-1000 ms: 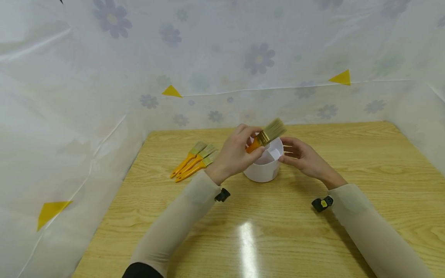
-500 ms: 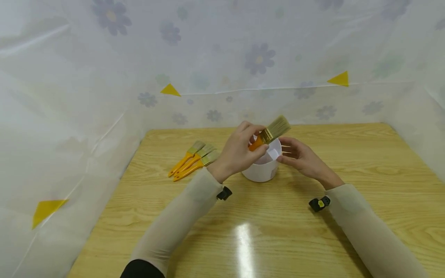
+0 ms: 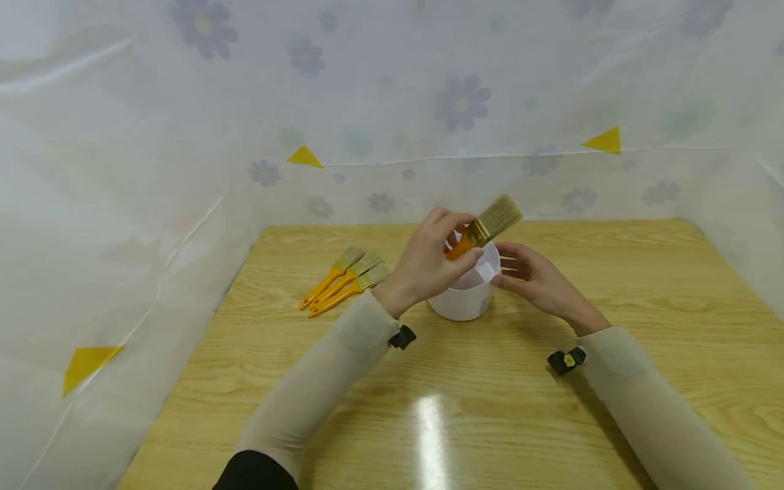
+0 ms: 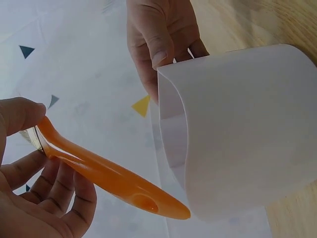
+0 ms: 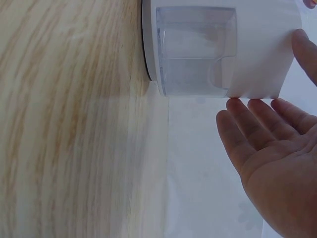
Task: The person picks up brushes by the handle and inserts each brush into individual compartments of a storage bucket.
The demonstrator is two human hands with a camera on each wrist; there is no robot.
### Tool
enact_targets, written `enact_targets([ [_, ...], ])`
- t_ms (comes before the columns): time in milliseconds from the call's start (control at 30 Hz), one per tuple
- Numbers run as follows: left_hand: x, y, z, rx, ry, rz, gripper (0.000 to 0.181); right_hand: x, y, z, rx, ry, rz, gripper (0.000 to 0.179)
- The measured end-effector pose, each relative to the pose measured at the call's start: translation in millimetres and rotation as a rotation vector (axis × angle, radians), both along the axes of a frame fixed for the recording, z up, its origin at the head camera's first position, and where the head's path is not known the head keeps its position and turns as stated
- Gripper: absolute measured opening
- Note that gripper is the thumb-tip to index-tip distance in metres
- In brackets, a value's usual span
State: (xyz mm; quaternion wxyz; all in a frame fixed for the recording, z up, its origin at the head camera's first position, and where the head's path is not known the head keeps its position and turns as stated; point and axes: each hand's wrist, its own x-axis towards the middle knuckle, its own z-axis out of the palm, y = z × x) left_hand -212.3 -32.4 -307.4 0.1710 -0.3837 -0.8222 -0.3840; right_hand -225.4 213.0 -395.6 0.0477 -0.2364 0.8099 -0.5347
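Observation:
My left hand pinches a paintbrush by the neck of its orange handle, close to the metal band. Its pale bristles point up and to the right. In the left wrist view the handle's tip slants down beside the rim of a white desk organizer. That organizer stands upright on the table, with divider walls inside. The fingertips of my right hand touch its right side, thumb at the rim and fingers fairly straight. A clear drawer shows low on its wall in the right wrist view.
Three more paintbrushes with orange handles lie fanned on the wooden table, left of the organizer. Behind the table hangs a flowered sheet with yellow triangles, and it continues along both sides.
My left hand has risen slightly and shifted right with the paintbrush, its bristles now higher. The right hand keeps its place at the organizer, and the three lying brushes have not moved.

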Motion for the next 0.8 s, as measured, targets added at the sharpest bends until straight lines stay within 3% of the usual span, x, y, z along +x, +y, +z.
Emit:
enact_targets([
  [800,-8.0,4.5,2.7,0.105,0.038,-0.061,0.043,-0.9,-2.1,0.9,0.009,0.015,0.004,0.057],
])
